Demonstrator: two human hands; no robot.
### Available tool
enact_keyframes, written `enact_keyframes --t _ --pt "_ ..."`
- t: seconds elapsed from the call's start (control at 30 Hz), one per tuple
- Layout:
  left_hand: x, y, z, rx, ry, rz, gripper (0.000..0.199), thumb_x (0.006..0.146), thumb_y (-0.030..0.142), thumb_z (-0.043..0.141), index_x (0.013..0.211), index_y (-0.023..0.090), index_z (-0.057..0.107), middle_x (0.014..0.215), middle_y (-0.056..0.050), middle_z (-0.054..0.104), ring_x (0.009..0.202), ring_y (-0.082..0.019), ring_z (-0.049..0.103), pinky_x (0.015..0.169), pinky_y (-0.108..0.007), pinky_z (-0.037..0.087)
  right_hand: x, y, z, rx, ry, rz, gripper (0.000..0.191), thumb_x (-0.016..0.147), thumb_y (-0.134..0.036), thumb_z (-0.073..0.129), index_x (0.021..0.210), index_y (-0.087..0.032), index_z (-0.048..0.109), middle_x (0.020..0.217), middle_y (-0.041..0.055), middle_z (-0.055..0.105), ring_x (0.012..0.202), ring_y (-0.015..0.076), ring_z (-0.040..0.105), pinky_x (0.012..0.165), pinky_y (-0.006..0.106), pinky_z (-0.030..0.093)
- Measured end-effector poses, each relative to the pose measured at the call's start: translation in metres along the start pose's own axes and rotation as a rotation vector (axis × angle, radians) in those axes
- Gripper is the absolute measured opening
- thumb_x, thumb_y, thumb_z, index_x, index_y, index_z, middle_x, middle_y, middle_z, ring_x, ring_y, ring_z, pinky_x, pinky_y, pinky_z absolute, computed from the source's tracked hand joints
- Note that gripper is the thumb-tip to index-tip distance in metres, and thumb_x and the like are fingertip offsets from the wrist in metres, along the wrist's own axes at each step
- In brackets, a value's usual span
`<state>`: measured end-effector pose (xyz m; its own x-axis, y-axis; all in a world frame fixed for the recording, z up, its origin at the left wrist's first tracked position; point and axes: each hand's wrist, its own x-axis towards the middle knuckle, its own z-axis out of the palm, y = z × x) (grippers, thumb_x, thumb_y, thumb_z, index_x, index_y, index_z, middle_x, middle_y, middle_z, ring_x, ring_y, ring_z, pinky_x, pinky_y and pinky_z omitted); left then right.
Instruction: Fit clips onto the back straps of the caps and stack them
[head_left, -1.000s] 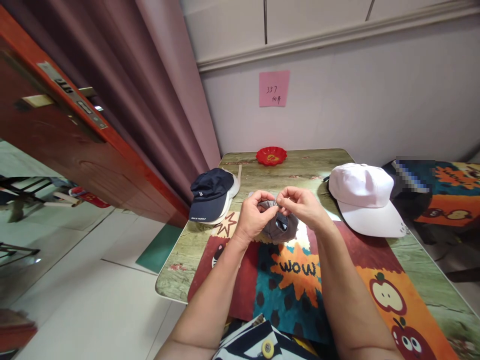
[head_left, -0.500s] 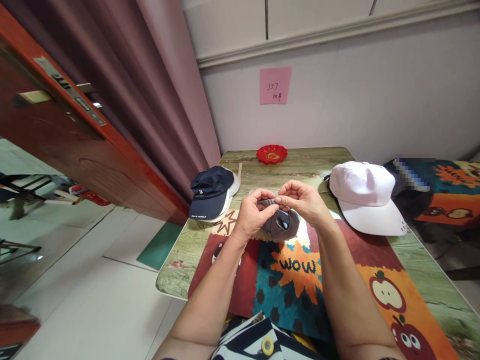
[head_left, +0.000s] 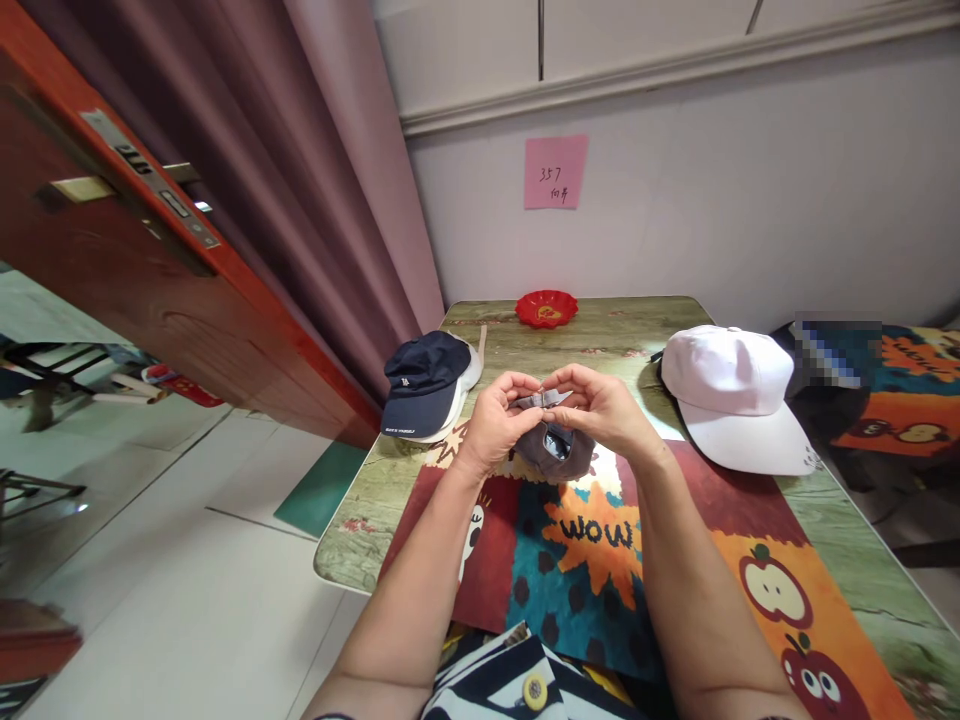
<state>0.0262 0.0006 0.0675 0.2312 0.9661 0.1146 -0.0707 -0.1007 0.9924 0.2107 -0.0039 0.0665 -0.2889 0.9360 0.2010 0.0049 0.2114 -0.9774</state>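
Tabletop (head_left: pixel 510 350) gap before red dish (head_left: pixel 547 310) | navy cap (head_left: pixel 426 378), left edge (head_left: pixel 352 495) | hands (head_left: pixel 495 423) (head_left: pixel 611 408) pinch grey cap (head_left: pixel 574 463) by strap (head_left: pixel 531 401), seemingly

The left hand (head_left: pixel 495 425) and the right hand (head_left: pixel 611 412), together at the grey cap (head_left: pixel 534 457), block the middle. Only narrow gaps show beside them: the navy cap (head_left: pixel 426 385) bounds the left one, the white cap (head_left: pixel 727 380) the right. Beyond the hands, bare table (head_left: pixel 562 345) gives a wider passage, reaching to the red dish (head_left: pixel 547 309) near the far wall (head_left: pixel 675 210). Nearer, the flat patterned mat (head_left: pixel 589 605) leaves open room between the forearms and right of the right one.
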Motion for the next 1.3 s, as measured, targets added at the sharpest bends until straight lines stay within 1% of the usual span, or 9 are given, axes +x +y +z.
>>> enact_keyframes --t 0.13,0.27,0.4,0.47,0.6,0.77,1.13,1.23,1.3 --pt "0.001 -0.003 0.001 0.018 0.013 -0.011 0.042 0.067 0.019 0.078 0.102 0.019 0.054 0.088 0.0 0.068 0.077 -0.012 0.067 0.073 -0.023 0.053 0.001 0.003 0.001 -0.072 0.018 0.013 0.041 0.073 -0.044 0.082 0.103 -0.019 0.071 0.077 0.0027 0.074 0.065 0.0165 0.068 0.056 0.024 0.053" --pt "0.0 -0.002 0.002 0.133 0.04 0.015 0.032 0.07 0.02 0.073 0.096 0.019 0.055 0.09 -0.001 0.066 0.071 -0.01 0.064 0.065 -0.02 0.049 0.001 0.002 0.001 -0.131 0.04 -0.007 0.035 0.075 -0.045 0.081 0.097 -0.019 0.074 0.079 0.0041 0.076 0.069 0.0182 0.07 0.06 0.026 0.054" --pt "-0.001 0.006 -0.003 0.381 0.142 0.192 0.022 0.07 0.017 0.071 0.092 0.018 0.066 0.104 -0.005 0.065 0.082 -0.013 0.063 0.068 -0.021 0.05 0.001 0.001 0.0 -0.154 0.104 -0.011 0.033 0.075 -0.045 0.08 0.095 -0.019 0.073 0.075 0.003 0.075 0.067 0.018 0.07 0.061 0.026 0.054" --pt "-0.001 0.008 -0.005 0.407 0.207 0.219 0.013 0.073 0.02 0.071 0.085 0.018 0.068 0.094 -0.004 0.067 0.079 -0.013 0.062 0.068 -0.021 0.05 0.001 0.002 -0.001 -0.168 0.138 -0.016 0.033 0.074 -0.045 0.081 0.095 -0.02 0.072 0.074 0.003 0.075 0.067 0.0183 0.07 0.06 0.026 0.054" --pt "0.0 0.004 -0.004 0.139 0.109 -0.102 0.031 0.077 0.045 0.074 0.073 0.016 0.065 0.065 0.0 0.06 0.053 -0.008 0.05 0.046 -0.019 0.039 0.002 0.005 0.001 -0.157 0.135 -0.03 0.032 0.076 -0.044 0.079 0.097 -0.02 0.072 0.078 0.0045 0.077 0.071 0.0206 0.072 0.065 0.029 0.057" --pt "-0.001 -0.001 0.002 -0.168 0.023 -0.286 0.044 0.066 0.05 0.085 0.083 0.013 0.07 0.072 -0.004 0.066 0.055 -0.007 0.057 0.044 -0.017 0.043 0.003 0.005 0.004 -0.152 0.097 -0.062 0.027 0.078 -0.041 0.076 0.095 -0.021 0.072 0.084 0.0051 0.077 0.076 0.022 0.074 0.069 0.031 0.058" --pt "0.003 -0.003 -0.005 0.004 0.263 -0.182 0.022 0.066 0.032 0.076 0.068 0.016 0.061 0.057 0.003 0.058 0.044 -0.005 0.046 0.037 -0.017 0.03 0.0 -0.005 -0.002 -0.359 0.188 -0.087 0.029 0.077 -0.043 0.076 0.095 -0.02 0.074 0.076 0.0035 0.073 0.067 0.0173 0.066 0.063 0.028 0.05" --pt "0.003 -0.002 -0.005 0.146 0.285 -0.07 0.023 0.071 0.035 0.075 0.078 0.017 0.063 0.062 0.004 0.059 0.042 -0.005 0.045 0.037 -0.018 0.028 0.0 -0.006 0.001 -0.407 0.198 -0.089 0.026 0.078 -0.041 0.076 0.094 -0.021 0.076 0.075 0.0022 0.072 0.06 0.015 0.061 0.062 0.027 0.048" --pt "0.003 0.001 -0.004 0.185 0.212 -0.049 0.031 0.076 0.041 0.074 0.095 0.019 0.066 0.063 0.004 0.06 0.039 -0.005 0.044 0.035 -0.018 0.027 0.0 -0.007 0.004 -0.45 0.198 -0.097 0.024 0.078 -0.04 0.077 0.094 -0.022 0.076 0.074 0.0011 0.072 0.057 0.0135 0.058 0.061 0.027 0.046"
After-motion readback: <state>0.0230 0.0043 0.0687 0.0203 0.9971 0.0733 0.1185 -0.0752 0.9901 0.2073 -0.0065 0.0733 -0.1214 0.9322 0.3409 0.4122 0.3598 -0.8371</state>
